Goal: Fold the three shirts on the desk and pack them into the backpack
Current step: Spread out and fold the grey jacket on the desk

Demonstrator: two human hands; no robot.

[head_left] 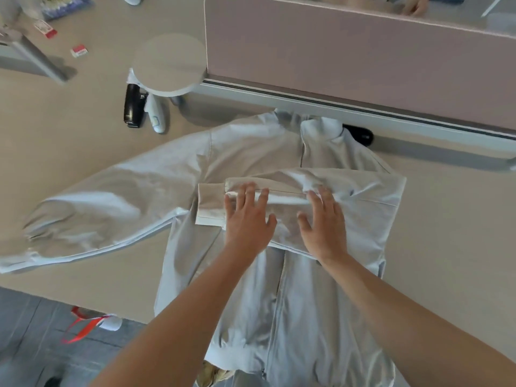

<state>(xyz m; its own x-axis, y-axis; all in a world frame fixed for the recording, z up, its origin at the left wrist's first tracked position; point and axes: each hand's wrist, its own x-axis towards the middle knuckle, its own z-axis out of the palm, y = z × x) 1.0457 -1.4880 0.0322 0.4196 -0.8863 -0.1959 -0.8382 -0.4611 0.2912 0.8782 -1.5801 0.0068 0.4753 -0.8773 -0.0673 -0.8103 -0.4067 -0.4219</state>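
— Nearest to us, what is there?

— Two bare forearms reaching forward over the hem of a pale zip-up shirt (293,317) that hangs off the near edge of the desk (97,169). Below that edge, grey floor and a red strap (81,326).

— And the hands?

— Both lie flat, fingers straight and spread, pressing on the sleeve folded across the shirt's chest. Left hand (247,219) is near the cuff, right hand (324,223) just beside it. Neither grips anything.

— Where does the shirt lie?

— Spread front-up on the beige desk, zip running down the middle, collar toward the far side, its other sleeve stretched out to the left.

— Farther back?

— A round pale stand (170,65) with a black bottle (134,106) and a white object (157,115) lying under it, small red-and-white packets (79,51) further left. Behind the collar runs a pinkish divider panel (363,60); another person's hand (416,7) shows beyond it.
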